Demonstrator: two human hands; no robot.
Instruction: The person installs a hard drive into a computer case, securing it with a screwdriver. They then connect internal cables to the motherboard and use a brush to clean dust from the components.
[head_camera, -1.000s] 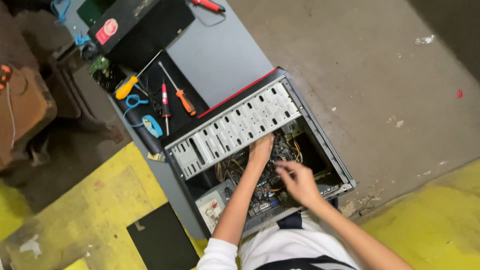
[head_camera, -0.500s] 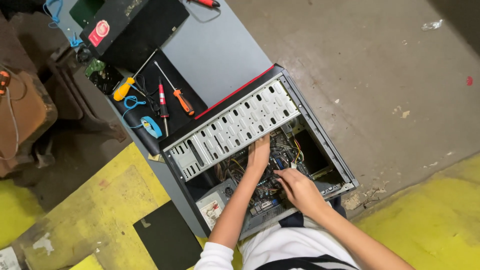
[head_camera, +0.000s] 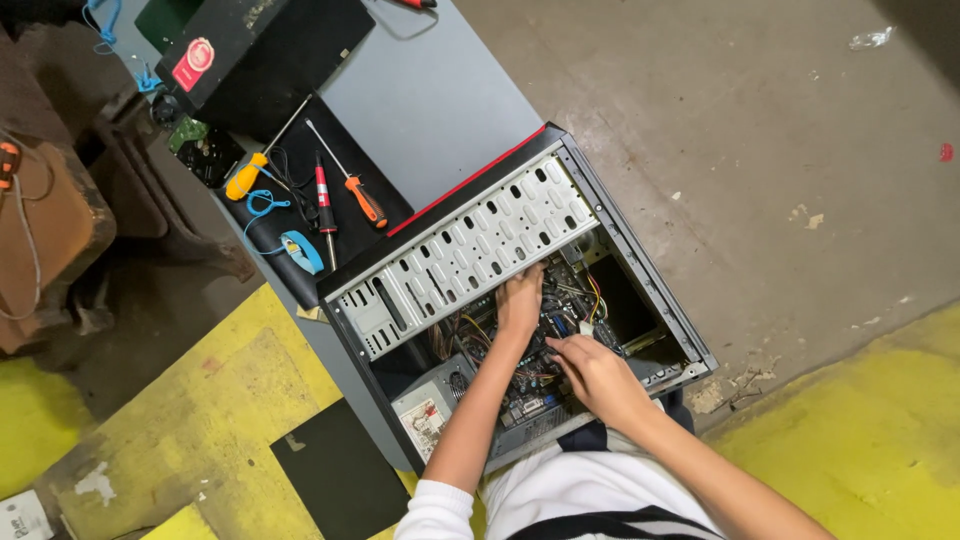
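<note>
An open computer case (head_camera: 640, 270) lies on a grey table, its perforated drive cage (head_camera: 470, 250) across the top. My left hand (head_camera: 520, 300) reaches inside, fingers pressed down on the board just below the cage, among coloured wires (head_camera: 590, 295). My right hand (head_camera: 590, 370) rests lower on the motherboard, fingers curled toward a small part; I cannot tell what it grips. The power supply (head_camera: 430, 410) sits in the case's lower left corner, beside my left forearm.
On a black mat left of the case lie a yellow-handled screwdriver (head_camera: 245, 178), a red one (head_camera: 322, 190), an orange one (head_camera: 365, 200) and a blue tape roll (head_camera: 303, 250). A black box (head_camera: 260, 45) is at the top. A black panel (head_camera: 340, 480) lies on the yellow floor.
My right hand has slid a little lower and to the left over the board. My left hand stays under the drive cage. The camera view shifted slightly.
</note>
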